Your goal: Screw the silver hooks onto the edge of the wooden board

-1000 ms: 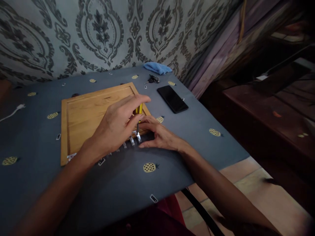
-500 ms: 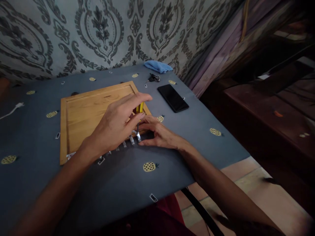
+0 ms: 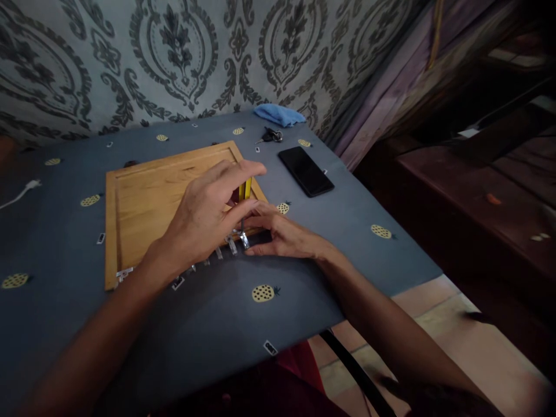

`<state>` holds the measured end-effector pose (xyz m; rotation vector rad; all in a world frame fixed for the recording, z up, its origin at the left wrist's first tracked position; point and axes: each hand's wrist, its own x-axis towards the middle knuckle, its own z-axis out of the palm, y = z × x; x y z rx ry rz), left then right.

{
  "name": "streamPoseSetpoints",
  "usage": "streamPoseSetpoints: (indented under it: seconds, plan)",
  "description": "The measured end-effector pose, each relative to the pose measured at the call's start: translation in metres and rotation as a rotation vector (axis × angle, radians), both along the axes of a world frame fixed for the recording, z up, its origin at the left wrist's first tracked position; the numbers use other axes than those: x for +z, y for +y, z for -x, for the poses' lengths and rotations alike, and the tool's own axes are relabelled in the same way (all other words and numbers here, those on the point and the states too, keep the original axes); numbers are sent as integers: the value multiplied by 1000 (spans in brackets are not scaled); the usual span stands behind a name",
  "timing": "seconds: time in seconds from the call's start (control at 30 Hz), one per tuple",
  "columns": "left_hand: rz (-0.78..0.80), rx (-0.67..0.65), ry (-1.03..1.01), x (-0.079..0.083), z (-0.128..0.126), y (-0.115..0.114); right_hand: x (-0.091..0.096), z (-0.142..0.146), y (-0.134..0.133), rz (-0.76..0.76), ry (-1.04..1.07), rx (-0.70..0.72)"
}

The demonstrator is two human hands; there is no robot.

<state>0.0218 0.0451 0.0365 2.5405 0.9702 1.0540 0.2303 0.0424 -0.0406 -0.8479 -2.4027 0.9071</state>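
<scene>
A wooden board [image 3: 147, 197] with a raised rim lies on the blue-grey tablecloth [image 3: 217, 324]. My left hand [image 3: 204, 214] is closed around a yellow-handled screwdriver [image 3: 245, 191] held upright, its tip down at the board's near right edge. My right hand [image 3: 282, 234] rests on the cloth beside the board's corner, fingers pinched around a small metal hook [image 3: 244, 240] at the screwdriver's tip. More small metal hooks [image 3: 217, 253] stick out in a row along the board's near edge.
A black phone [image 3: 306, 171] lies right of the board. Keys [image 3: 271, 136] and a folded blue cloth [image 3: 278, 114] sit near the patterned wall. A white cable plug [image 3: 30, 186] lies at far left. The table edge drops to a tiled floor [image 3: 456, 324] on the right.
Both hands stay at the board's near right corner; the left hand's fingers curl slightly tighter around the screwdriver. The view has shifted a little.
</scene>
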Motion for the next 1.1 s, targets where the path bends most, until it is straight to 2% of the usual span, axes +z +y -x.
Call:
streamPoseSetpoints:
  seconds: [0.27, 0.47, 0.67, 0.87, 1.1]
  plan:
    - [45, -48, 11, 3, 2, 0, -2, 1, 0, 7, 16, 1]
    - [13, 11, 10, 1, 0, -1, -2, 0, -1, 0, 10, -14]
    - [62, -32, 46, 4, 1, -3, -1, 1, -1, 8, 21, -8]
    - [21, 14, 48, 3, 0, -2, 2, 1, -1, 12, -4, -9]
    - [96, -74, 71, 9, 4, -4, 2, 3, -2, 7, 19, -14]
